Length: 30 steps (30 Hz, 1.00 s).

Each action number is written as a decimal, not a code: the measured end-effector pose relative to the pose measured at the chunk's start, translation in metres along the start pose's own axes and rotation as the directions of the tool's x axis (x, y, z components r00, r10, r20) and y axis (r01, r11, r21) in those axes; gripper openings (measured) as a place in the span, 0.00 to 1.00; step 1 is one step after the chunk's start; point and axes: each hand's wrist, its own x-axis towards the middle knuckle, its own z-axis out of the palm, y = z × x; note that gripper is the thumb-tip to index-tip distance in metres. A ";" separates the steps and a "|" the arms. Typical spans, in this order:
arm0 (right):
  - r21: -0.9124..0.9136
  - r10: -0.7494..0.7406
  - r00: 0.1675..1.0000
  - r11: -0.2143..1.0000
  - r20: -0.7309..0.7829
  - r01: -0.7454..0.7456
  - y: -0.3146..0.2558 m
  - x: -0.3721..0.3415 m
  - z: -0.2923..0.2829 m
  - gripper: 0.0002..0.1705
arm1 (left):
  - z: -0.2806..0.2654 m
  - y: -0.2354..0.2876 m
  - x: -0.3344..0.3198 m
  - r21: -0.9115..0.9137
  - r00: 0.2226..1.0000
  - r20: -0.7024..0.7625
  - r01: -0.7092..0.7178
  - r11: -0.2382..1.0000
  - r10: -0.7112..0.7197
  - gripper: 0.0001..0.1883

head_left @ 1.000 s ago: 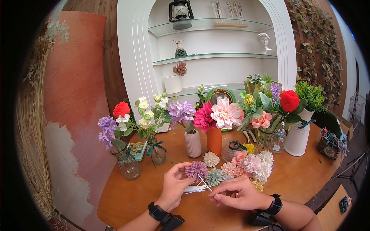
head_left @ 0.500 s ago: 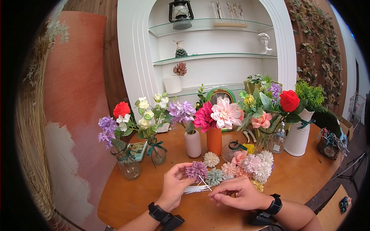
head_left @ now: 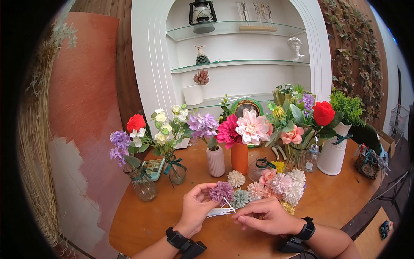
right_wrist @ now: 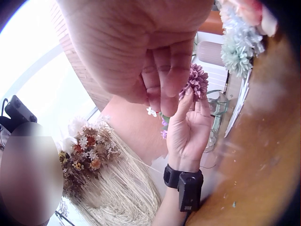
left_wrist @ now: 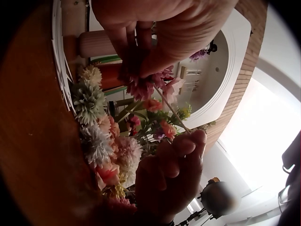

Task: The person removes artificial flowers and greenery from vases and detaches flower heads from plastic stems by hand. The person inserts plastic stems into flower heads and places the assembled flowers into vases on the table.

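Note:
My left hand (head_left: 195, 209) pinches a mauve flower head (head_left: 221, 191) between thumb and fingers above the table. A thin white stem (head_left: 230, 204) slants from the flower down to the fingertips of my right hand (head_left: 271, 217), which pinch its end. In the left wrist view the stem (left_wrist: 170, 107) runs between the flower (left_wrist: 141, 87) and my right hand (left_wrist: 175, 172). Several white sticks (head_left: 219, 212) lie on the table under the flower. A grey-green flower head (head_left: 240, 198) is just to its right.
Loose pink, white and yellow flower heads (head_left: 282, 183) are heaped beyond my right hand. Behind stand a pink ribbed vase (head_left: 216, 161), an orange vase (head_left: 239, 159), glass vases (head_left: 177, 173) and a white vase (head_left: 331, 156), all with flowers or greenery. A basket (head_left: 368, 164) is at the right.
The mauve flower head has shifted slightly to the right in my left hand's grip. My right hand has hardly moved.

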 end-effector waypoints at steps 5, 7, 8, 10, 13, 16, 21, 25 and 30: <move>0.012 0.011 1.000 1.000 0.004 -0.011 0.001 0.000 0.001 0.10 | -0.001 0.000 0.000 0.000 1.000 -0.003 0.004 1.000 -0.004 0.20; 0.004 0.024 1.000 1.000 -0.001 -0.024 0.001 0.000 0.000 0.10 | -0.002 -0.001 0.001 -0.027 1.000 -0.004 0.004 1.000 -0.004 0.19; 0.004 0.024 1.000 1.000 -0.002 -0.024 0.000 0.000 0.000 0.10 | -0.003 -0.003 0.001 -0.027 1.000 -0.003 0.004 1.000 -0.004 0.19; -0.050 0.040 0.999 0.998 -0.022 -0.041 -0.003 0.001 -0.001 0.10 | -0.005 -0.005 0.002 -0.031 1.000 -0.012 -0.011 0.999 0.011 0.19; -0.061 0.062 0.997 0.996 -0.041 -0.064 -0.003 0.001 -0.001 0.09 | -0.004 -0.004 0.002 -0.032 1.000 -0.027 0.000 0.999 -0.001 0.19; -0.055 0.045 0.998 0.997 -0.034 -0.047 -0.002 0.001 0.000 0.09 | -0.003 -0.002 0.002 -0.031 0.999 -0.041 0.007 0.999 -0.008 0.19; -0.061 0.093 0.995 0.994 -0.044 -0.096 -0.001 0.002 0.001 0.09 | -0.003 -0.003 0.001 -0.025 0.999 -0.046 -0.002 1.000 0.001 0.20; -0.039 0.066 0.998 0.997 0.015 -0.065 0.006 0.000 0.002 0.11 | -0.001 -0.002 0.000 -0.031 1.000 -0.024 0.003 1.000 -0.004 0.20; 0.122 0.127 0.992 0.984 0.006 -0.127 0.002 -0.002 0.002 0.16 | 0.004 0.002 -0.002 -0.018 0.999 0.042 -0.026 1.000 0.026 0.21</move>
